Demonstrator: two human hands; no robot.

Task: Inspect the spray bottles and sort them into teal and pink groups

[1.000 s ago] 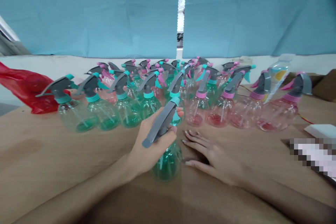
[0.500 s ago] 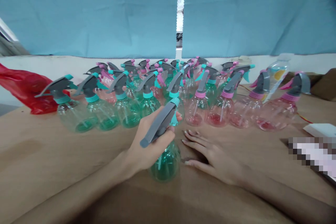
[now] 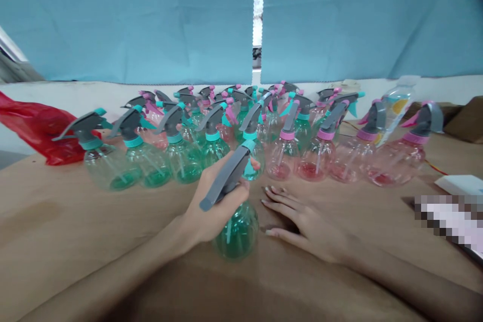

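Observation:
My left hand [image 3: 211,206] is wrapped round the neck of a green spray bottle [image 3: 236,234] with a grey trigger head [image 3: 226,176]. The bottle stands on the brown table [image 3: 75,231] in front of me. Just to its right, my right hand [image 3: 302,221] lies flat on the table with its fingers stretched out, holding nothing. Behind both hands stands a crowd of several spray bottles, green ones [image 3: 181,153] to the left and pink ones [image 3: 320,156] to the right.
A red plastic bag [image 3: 33,128] lies at the table's far left. A clear bottle with a yellow label [image 3: 394,110] stands among the pink ones. A white flat object [image 3: 460,183] sits at the right edge. Blue cloth [image 3: 151,20] hangs behind.
The green bottle in my left hand has shifted slightly to the left and its trigger head has tilted a little. My right hand has stayed flat.

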